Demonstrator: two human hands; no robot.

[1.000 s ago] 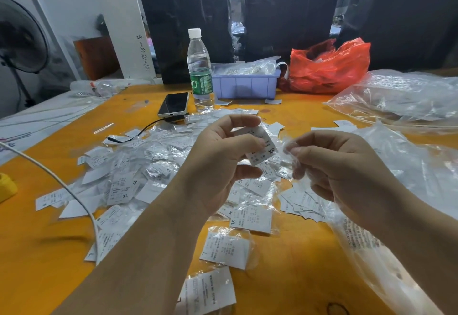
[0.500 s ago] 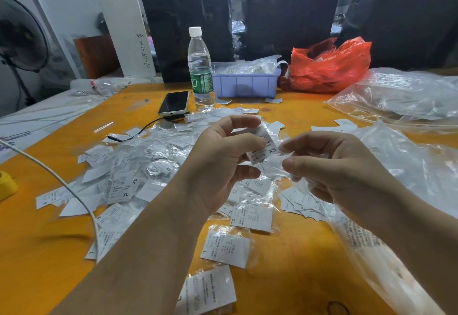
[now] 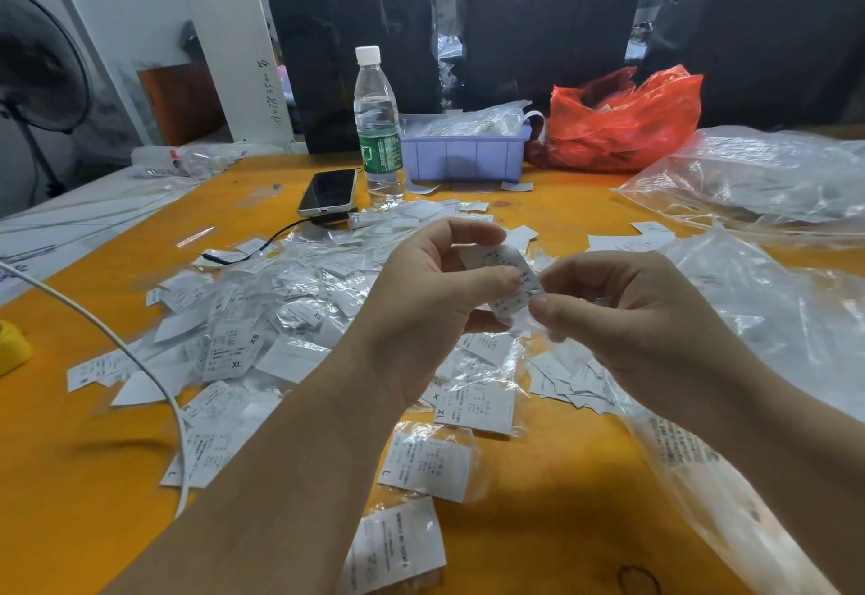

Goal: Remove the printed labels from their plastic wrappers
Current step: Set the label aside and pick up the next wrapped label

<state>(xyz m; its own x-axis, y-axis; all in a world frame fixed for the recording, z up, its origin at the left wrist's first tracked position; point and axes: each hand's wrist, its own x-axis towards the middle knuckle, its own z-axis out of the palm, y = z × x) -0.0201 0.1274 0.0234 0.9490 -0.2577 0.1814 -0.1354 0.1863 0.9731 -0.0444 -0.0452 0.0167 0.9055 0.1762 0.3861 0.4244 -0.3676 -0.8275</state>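
Note:
My left hand (image 3: 430,294) pinches a small white printed label (image 3: 508,278) in its clear plastic wrapper, thumb on its face, above the table's middle. My right hand (image 3: 622,318) pinches the wrapper's lower right edge, fingertips touching the left thumb. A heap of wrapped labels (image 3: 281,309) spreads over the orange table (image 3: 552,491) to the left and below my hands. A small stack of bare labels (image 3: 568,381) lies under my right hand.
A water bottle (image 3: 377,126), a phone (image 3: 330,191) on a black cable, a purple bin (image 3: 463,156) and a red bag (image 3: 622,119) stand at the back. Large clear bags (image 3: 767,313) cover the right side. A white cable (image 3: 117,346) crosses the left.
My right hand has moved left to meet the left hand and now pinches the wrapper's edge. The label has tilted slightly in my left fingers.

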